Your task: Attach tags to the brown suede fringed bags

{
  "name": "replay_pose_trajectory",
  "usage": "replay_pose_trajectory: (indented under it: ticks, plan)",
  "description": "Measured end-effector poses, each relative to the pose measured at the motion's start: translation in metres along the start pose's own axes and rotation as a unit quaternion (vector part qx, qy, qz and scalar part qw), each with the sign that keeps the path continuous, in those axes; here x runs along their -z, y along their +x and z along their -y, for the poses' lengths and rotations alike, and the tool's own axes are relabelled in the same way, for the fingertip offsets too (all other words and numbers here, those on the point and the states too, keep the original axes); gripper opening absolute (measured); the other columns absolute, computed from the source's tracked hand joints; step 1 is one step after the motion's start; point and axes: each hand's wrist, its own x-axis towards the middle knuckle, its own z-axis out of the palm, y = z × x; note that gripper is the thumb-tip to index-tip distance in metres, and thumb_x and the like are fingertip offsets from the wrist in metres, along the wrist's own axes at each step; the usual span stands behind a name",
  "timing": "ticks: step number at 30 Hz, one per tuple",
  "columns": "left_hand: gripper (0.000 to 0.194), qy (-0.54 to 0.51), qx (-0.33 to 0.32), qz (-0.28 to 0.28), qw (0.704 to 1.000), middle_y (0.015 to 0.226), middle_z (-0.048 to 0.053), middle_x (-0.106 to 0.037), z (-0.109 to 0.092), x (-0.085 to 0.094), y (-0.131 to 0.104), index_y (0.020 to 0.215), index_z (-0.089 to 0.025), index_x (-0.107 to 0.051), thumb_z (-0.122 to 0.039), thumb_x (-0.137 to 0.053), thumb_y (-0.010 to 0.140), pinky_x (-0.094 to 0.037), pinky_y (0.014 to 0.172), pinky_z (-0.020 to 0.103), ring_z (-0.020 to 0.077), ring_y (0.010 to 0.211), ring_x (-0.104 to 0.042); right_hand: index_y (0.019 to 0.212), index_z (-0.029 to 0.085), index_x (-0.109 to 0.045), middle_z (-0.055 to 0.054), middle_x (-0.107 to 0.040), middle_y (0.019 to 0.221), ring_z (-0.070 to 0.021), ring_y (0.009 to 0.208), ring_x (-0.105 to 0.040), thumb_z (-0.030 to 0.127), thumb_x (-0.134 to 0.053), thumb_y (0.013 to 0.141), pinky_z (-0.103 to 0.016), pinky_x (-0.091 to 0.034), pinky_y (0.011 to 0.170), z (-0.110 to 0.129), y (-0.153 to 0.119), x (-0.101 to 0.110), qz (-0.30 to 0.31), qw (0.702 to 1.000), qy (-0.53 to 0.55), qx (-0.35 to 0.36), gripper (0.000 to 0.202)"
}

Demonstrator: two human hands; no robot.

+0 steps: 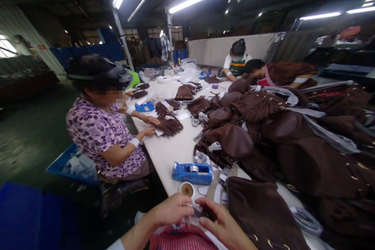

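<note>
At the table's near edge, my left hand (172, 209) is closed, its fingertips pinching a translucent whitish wrapping (197, 211). Close beside it, my right hand (219, 218) is curled with thumb and forefinger around a small dark part, which I cannot make out. A pale strip (212, 238) trails below the right hand over a pink checked cloth (181, 241) on my lap. Just beyond my hands stand a small white cup (187, 190) with a brownish inside and a blue tape dispenser (192, 173). To the right lies a dark brown bag (258, 207) with gold eyelets.
Brown fringed bags (234, 140) are heaped along the right of the white table (159, 152). A tape roll (306, 220) lies at right. A co-worker (105, 136) at left handles a fringed piece (170, 125); others work farther back. Blue bins (26, 211) stand at lower left.
</note>
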Motion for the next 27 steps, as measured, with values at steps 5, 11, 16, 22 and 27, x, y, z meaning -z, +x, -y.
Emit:
replay_pose_trajectory:
  ticks: [5,11,16,22,27]
  plan:
    - [0.01,-0.019,0.019,0.006,1.0,0.053,-0.006,-0.041,0.009,0.001,0.003,0.063,-0.018,-0.052,-0.026,-0.055,0.068,-0.021,0.047,0.023,0.0084,0.048,-0.034,0.101,0.019,-0.069,-0.007,-0.071,0.098,-0.0255,0.095,-0.063,0.048,-0.05,0.088,-0.034,-0.045,0.087,-0.025,-0.006,0.011,0.028,0.996,-0.08,-0.027,0.038]
    - [0.017,-0.048,0.04,0.083,0.995,0.053,-0.005,-0.053,0.023,0.005,0.013,0.066,-0.019,-0.053,-0.034,-0.059,0.069,-0.031,0.047,0.021,0.0088,0.045,-0.043,0.085,0.018,-0.071,-0.002,-0.069,0.078,-0.0206,0.079,-0.062,0.043,-0.052,0.088,-0.026,-0.044,0.071,-0.029,-0.003,0.006,0.02,0.999,-0.049,-0.008,0.032]
    - [0.019,-0.072,0.034,0.163,0.983,0.054,-0.004,-0.057,0.025,0.007,0.019,0.069,-0.017,-0.059,-0.036,-0.06,0.07,-0.038,0.05,0.02,0.0088,0.047,-0.047,0.082,0.017,-0.071,-0.002,-0.066,0.074,-0.0185,0.074,-0.058,0.039,-0.056,0.085,-0.025,-0.041,0.069,-0.037,0.002,0.003,0.024,1.0,-0.008,-0.009,0.027]
    - [0.025,-0.133,0.026,0.213,0.968,0.065,0.001,-0.069,0.027,0.003,0.026,0.078,-0.016,-0.065,-0.04,-0.066,0.07,-0.044,0.055,0.023,0.0128,0.055,-0.058,0.073,0.015,-0.065,0.003,-0.051,0.061,-0.0125,0.059,-0.045,0.037,-0.06,0.077,-0.024,-0.034,0.059,-0.043,0.007,0.005,0.059,0.991,0.11,-0.045,0.023]
    - [0.033,-0.14,0.024,0.248,0.958,0.071,0.004,-0.07,0.029,-0.005,0.034,0.093,-0.016,-0.067,-0.043,-0.063,0.075,-0.049,0.06,0.027,0.0173,0.063,-0.063,0.07,0.016,-0.062,0.004,-0.049,0.059,-0.0114,0.058,-0.042,0.033,-0.06,0.073,-0.023,-0.033,0.058,-0.049,0.011,0.006,0.054,0.988,0.132,-0.063,0.018]
